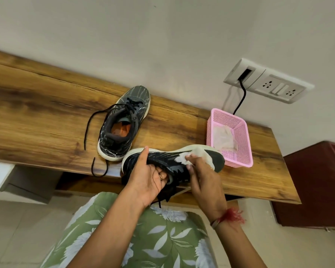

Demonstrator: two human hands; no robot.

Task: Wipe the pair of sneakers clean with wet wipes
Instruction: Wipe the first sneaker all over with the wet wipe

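Note:
A dark patterned sneaker [162,158] with a white sole lies on its side in the air above the front edge of the wooden table [46,113]. My left hand [147,178] grips it at the heel and collar, fingers inside the opening. My right hand [201,176] pinches a white wet wipe [199,154] against the side of the toe area near the sole. The second sneaker [122,122] stands upright on the table to the left, its black laces trailing loose over the table's edge.
A pink perforated basket [240,151] with a crumpled wipe [223,139] inside stands at the table's right end. A wall socket panel [269,82] with a black cable is behind it. A dark red cabinet [317,182] is on the right.

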